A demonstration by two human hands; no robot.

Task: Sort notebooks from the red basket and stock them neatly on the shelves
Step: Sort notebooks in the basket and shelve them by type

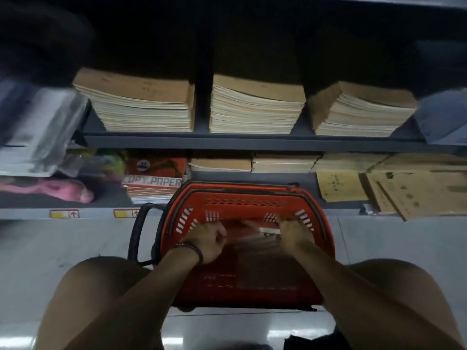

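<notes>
1. While the person squats on the shiny grey floor (50,251), the red plastic basket with slotted walls (252,198) sits on that floor between two bare knees, right in front of the shelves.
2. Both hands are down inside the basket.
3. The left hand (207,241) has its fingers curled in, and a dark bead wristband (193,248) goes round its wrist.
4. The right hand (293,233) is curled too, near the far right corner of the basket.
5. Flat, blurry notebooks in the basket (252,239) lie between and under the hands. The picture is too smeared to tell if the hands grip them or only touch them.
6. A black looped basket handle (139,231) hangs down on the basket's left side.
7. On the upper grey metal shelf (252,142) stand three tall piles of brown-covered notebooks: a left pile (136,104), a middle pile (255,107) and a right pile (358,109). The right pile sits turned at an angle.
8. On the lower shelf just behind the basket lie low piles of brown notebooks (283,162).
9. To the left of them is a red pack marked COPY PAPER (154,178).
10. To the right lie brown printed paper sheets (414,193), some tilted.
11. Far left are clear shiny plastic packs (38,127) and a soft pink thing (50,190) below them.
</notes>
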